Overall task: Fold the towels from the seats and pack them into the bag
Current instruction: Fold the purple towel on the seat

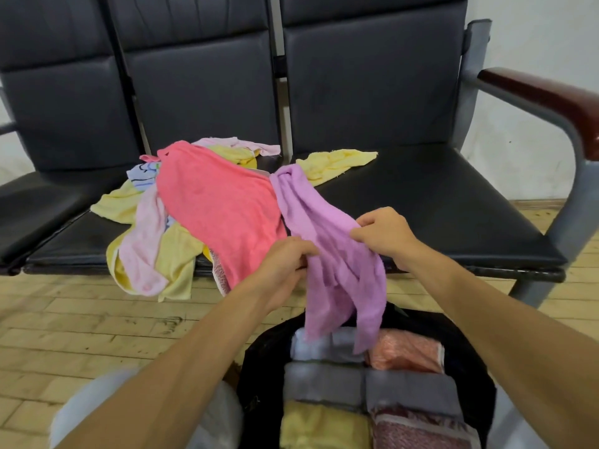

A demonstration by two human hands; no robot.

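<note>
A lilac towel (327, 254) stretches from the middle seat down over the bag. My left hand (285, 264) grips its near edge and my right hand (382, 231) pinches its right edge. A heap of unfolded towels lies on the middle seat: a coral pink towel (217, 205) on top, pale pink (146, 244) and yellow towels (176, 264) under it, hanging over the seat's front edge. Another yellow towel (334, 163) lies further back. The black bag (259, 361) stands open at my knees, holding several folded towels in grey, peach, yellow and dark pink.
A row of black padded seats (437, 202) runs across the view, with a grey metal frame and a dark wooden armrest (547, 98) on the right. The floor is pale wooden boards (81, 325). A white wall stands behind the right seat.
</note>
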